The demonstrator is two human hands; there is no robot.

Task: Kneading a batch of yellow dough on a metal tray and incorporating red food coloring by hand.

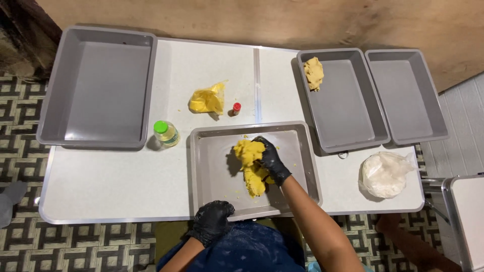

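Yellow dough (251,168) is being pressed in the middle of the metal tray (212,171) at the table's (101,186) near edge, the black-gloved right hand (271,158) clamped over its top, fingers curled around it. The left hand (212,221) is seen gripping the tray's near rim. A green-capped bottle (166,133) stands just left of the tray.

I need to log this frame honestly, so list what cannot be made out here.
Head view only:
- Right hand: fingers sunk in the yellow dough, grip unclear.
- Left hand: covers the metal tray edge; its fingers curl out of sight.
- White bag: contents hidden by cloudy plastic.
- Small red-capped bottle: too small.
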